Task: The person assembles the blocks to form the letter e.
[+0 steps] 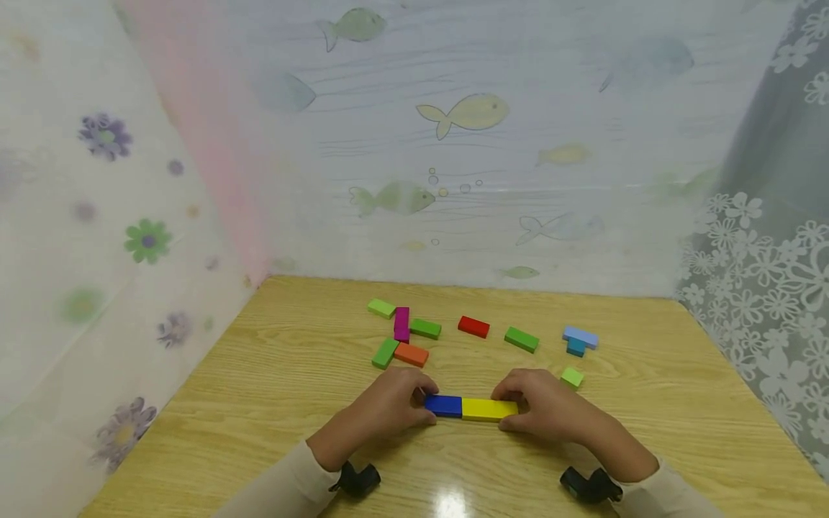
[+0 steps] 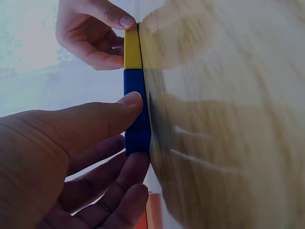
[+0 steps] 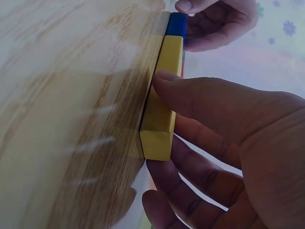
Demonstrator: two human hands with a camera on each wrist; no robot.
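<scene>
On the wooden table, a blue block [image 1: 444, 406] and a yellow block [image 1: 487, 409] lie end to end, touching, in one straight row. My left hand [image 1: 396, 401] pinches the blue block near its outer end, thumb on the near side and fingers on the far side. The yellow block's outer end is pinched the same way by my right hand [image 1: 547, 404]. In the left wrist view, the left thumb [image 2: 129, 101] lies against the blue block's side. The right wrist view has the right thumb [image 3: 167, 78] against the yellow block.
Farther back on the table [image 1: 311, 338] lie a magenta block [image 1: 401, 324], an orange block [image 1: 411, 354], a red block [image 1: 474, 326] and several green ones. A light blue block [image 1: 581, 337] touches a darker blue piece [image 1: 576, 347]. One lime block [image 1: 573, 378] sits just beyond my right hand.
</scene>
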